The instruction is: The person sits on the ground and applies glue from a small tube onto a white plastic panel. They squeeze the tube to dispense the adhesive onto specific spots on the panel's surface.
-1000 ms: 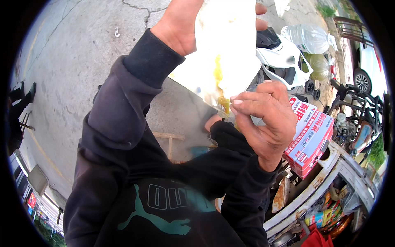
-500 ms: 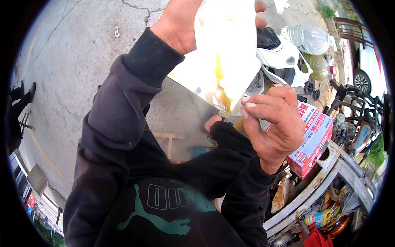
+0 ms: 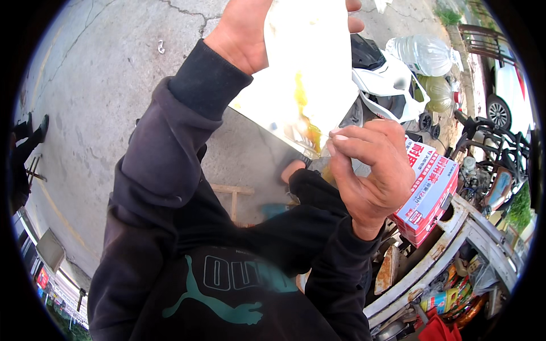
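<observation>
A glaring white, flat piece [image 3: 310, 51] with a yellow-brown stain hangs in front of me at the top middle; overexposure hides what kind of thing it is. My left hand [image 3: 242, 34] supports it from behind, with fingertips showing past its right edge. At its lower corner, which looks see-through, my right hand [image 3: 375, 170] has thumb and fingers pinched together, close to the stain. Whatever lies between those fingertips, if anything, is too small to tell.
White scooter bodywork [image 3: 384, 85] and a large clear water jug [image 3: 424, 54] stand beyond my right hand. A red-and-white carton [image 3: 429, 190] sits by a rusty white metal frame [image 3: 421, 270] holding odds and ends. Cracked concrete [image 3: 114, 91] spreads to the left, where another person's legs [image 3: 28, 150] show.
My right hand has shifted slightly left, nearer the piece's lower corner. The white piece and my left hand have moved a little left too.
</observation>
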`<action>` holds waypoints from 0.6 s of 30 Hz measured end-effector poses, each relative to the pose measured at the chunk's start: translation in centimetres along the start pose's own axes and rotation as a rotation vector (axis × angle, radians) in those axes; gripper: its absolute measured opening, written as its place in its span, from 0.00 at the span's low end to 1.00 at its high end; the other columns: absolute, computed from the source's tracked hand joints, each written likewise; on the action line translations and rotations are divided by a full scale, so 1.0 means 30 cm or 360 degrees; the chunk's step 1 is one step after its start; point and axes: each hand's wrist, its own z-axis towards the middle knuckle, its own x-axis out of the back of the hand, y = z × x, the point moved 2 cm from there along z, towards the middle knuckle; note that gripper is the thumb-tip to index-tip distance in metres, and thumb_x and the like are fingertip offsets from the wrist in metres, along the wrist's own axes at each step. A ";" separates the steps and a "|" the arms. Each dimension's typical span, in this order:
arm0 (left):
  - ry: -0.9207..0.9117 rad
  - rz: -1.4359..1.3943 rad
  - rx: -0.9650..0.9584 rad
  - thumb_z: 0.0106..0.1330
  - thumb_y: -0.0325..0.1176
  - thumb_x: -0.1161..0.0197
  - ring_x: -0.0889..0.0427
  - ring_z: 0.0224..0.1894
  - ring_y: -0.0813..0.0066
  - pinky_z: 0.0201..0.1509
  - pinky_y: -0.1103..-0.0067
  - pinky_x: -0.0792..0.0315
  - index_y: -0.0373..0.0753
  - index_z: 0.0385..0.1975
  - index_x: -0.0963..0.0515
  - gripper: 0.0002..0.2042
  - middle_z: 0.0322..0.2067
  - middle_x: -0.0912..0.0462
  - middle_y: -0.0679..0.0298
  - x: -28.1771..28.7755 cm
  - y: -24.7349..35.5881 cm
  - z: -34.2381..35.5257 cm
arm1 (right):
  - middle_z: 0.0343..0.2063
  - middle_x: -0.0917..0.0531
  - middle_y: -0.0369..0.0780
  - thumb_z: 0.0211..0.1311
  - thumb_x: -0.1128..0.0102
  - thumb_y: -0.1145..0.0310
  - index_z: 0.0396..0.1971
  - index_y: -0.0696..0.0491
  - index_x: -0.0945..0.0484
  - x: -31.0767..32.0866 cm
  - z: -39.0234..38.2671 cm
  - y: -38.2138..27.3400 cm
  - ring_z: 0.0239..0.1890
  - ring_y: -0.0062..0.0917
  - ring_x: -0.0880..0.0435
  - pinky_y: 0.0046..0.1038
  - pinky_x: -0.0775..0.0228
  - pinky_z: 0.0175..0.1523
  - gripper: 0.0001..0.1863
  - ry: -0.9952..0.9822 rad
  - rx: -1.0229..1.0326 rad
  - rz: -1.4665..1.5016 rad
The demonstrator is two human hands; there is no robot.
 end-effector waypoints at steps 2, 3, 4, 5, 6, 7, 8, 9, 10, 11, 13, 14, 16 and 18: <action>0.0008 -0.0012 0.0000 0.80 0.62 0.66 0.15 0.51 0.45 0.52 0.56 0.16 0.39 0.73 0.38 0.35 0.55 0.21 0.45 -0.001 0.005 -0.001 | 0.31 0.11 0.39 0.44 0.27 0.88 0.32 0.55 0.16 0.015 0.004 -0.012 0.34 0.31 0.19 0.32 0.28 0.44 0.15 0.0051 0.0007 0.0042; -0.0030 -0.0049 0.0007 0.80 0.62 0.66 0.15 0.51 0.45 0.52 0.56 0.16 0.39 0.73 0.38 0.35 0.55 0.21 0.45 0.002 0.007 -0.002 | 0.30 0.11 0.38 0.40 0.27 0.87 0.31 0.54 0.15 0.001 0.003 -0.004 0.33 0.31 0.19 0.31 0.28 0.42 0.16 0.0058 0.0018 0.0030; -0.0075 -0.0088 0.0021 0.80 0.62 0.66 0.15 0.51 0.45 0.52 0.56 0.16 0.39 0.73 0.38 0.36 0.56 0.21 0.45 0.002 0.007 -0.001 | 0.30 0.12 0.37 0.37 0.27 0.86 0.31 0.53 0.15 -0.021 -0.001 0.010 0.33 0.31 0.20 0.31 0.29 0.41 0.17 0.0070 0.0024 0.0010; -0.0118 -0.0127 0.0034 0.80 0.62 0.66 0.15 0.51 0.45 0.52 0.56 0.16 0.38 0.73 0.38 0.36 0.56 0.21 0.45 0.000 0.006 0.000 | 0.30 0.12 0.36 0.36 0.27 0.85 0.30 0.53 0.14 -0.025 -0.002 0.012 0.32 0.31 0.20 0.31 0.29 0.41 0.17 0.0096 0.0022 0.0011; -0.0086 -0.0095 0.0027 0.80 0.62 0.67 0.15 0.51 0.45 0.52 0.57 0.16 0.39 0.73 0.38 0.35 0.55 0.21 0.45 0.000 0.004 0.001 | 0.30 0.12 0.35 0.35 0.26 0.84 0.30 0.52 0.14 -0.029 -0.002 0.014 0.32 0.31 0.20 0.31 0.29 0.40 0.17 0.0121 0.0022 0.0012; -0.0049 -0.0064 0.0018 0.80 0.62 0.67 0.15 0.51 0.45 0.52 0.57 0.16 0.39 0.73 0.38 0.35 0.55 0.21 0.45 -0.006 0.001 -0.002 | 0.29 0.12 0.35 0.35 0.26 0.84 0.30 0.52 0.14 -0.025 0.002 0.011 0.32 0.31 0.20 0.31 0.29 0.40 0.17 0.0157 0.0013 0.0038; -0.0011 -0.0033 0.0008 0.80 0.61 0.67 0.15 0.51 0.45 0.51 0.57 0.16 0.39 0.73 0.38 0.35 0.54 0.20 0.45 -0.007 -0.001 -0.004 | 0.29 0.12 0.35 0.35 0.26 0.84 0.30 0.52 0.14 -0.023 0.002 0.009 0.32 0.31 0.20 0.31 0.29 0.40 0.17 0.0192 0.0004 0.0065; -0.0026 -0.0034 0.0006 0.81 0.61 0.67 0.14 0.50 0.45 0.51 0.57 0.16 0.38 0.73 0.38 0.35 0.54 0.20 0.45 -0.005 -0.002 -0.005 | 0.29 0.12 0.35 0.35 0.26 0.84 0.30 0.52 0.14 -0.021 0.000 0.011 0.32 0.31 0.20 0.31 0.29 0.41 0.18 0.0170 -0.0019 0.0085; -0.0044 -0.0032 0.0003 0.81 0.60 0.68 0.14 0.49 0.45 0.50 0.57 0.15 0.38 0.73 0.38 0.35 0.53 0.20 0.45 -0.006 0.000 -0.005 | 0.29 0.12 0.35 0.35 0.26 0.84 0.31 0.52 0.14 -0.013 -0.002 0.013 0.32 0.31 0.20 0.31 0.29 0.41 0.18 0.0151 -0.0039 0.0104; -0.0063 -0.0030 0.0001 0.81 0.60 0.68 0.14 0.48 0.45 0.50 0.57 0.15 0.38 0.73 0.38 0.34 0.52 0.19 0.45 -0.008 0.001 -0.004 | 0.29 0.12 0.35 0.35 0.26 0.84 0.31 0.52 0.14 -0.009 -0.003 0.015 0.32 0.31 0.20 0.31 0.29 0.41 0.18 0.0132 -0.0058 0.0122; -0.0144 -0.0099 0.0007 0.81 0.59 0.69 0.13 0.47 0.45 0.49 0.57 0.14 0.37 0.72 0.38 0.34 0.51 0.19 0.46 -0.001 0.000 0.002 | 0.29 0.12 0.35 0.36 0.26 0.84 0.31 0.52 0.15 -0.035 -0.009 0.022 0.32 0.31 0.20 0.31 0.29 0.41 0.18 0.0125 -0.0041 0.0061; -0.0184 -0.0134 0.0013 0.81 0.59 0.69 0.13 0.47 0.45 0.48 0.58 0.14 0.37 0.72 0.38 0.34 0.51 0.19 0.46 0.001 -0.001 0.005 | 0.29 0.12 0.35 0.36 0.26 0.84 0.31 0.52 0.15 -0.045 -0.012 0.023 0.31 0.31 0.20 0.30 0.29 0.41 0.18 0.0121 -0.0035 0.0030; -0.0175 -0.0091 -0.0001 0.82 0.58 0.69 0.13 0.46 0.45 0.48 0.58 0.14 0.36 0.72 0.39 0.34 0.50 0.19 0.46 0.003 -0.001 0.005 | 0.29 0.12 0.34 0.36 0.27 0.84 0.31 0.52 0.15 -0.038 -0.001 0.011 0.31 0.31 0.20 0.31 0.29 0.41 0.17 0.0165 0.0006 0.0039; -0.0177 -0.0058 -0.0019 0.82 0.58 0.70 0.12 0.46 0.46 0.47 0.59 0.13 0.36 0.72 0.39 0.34 0.50 0.18 0.46 0.001 -0.003 0.003 | 0.30 0.12 0.36 0.39 0.27 0.86 0.31 0.53 0.15 -0.030 0.004 0.004 0.32 0.30 0.20 0.31 0.29 0.42 0.16 0.0137 0.0019 0.0032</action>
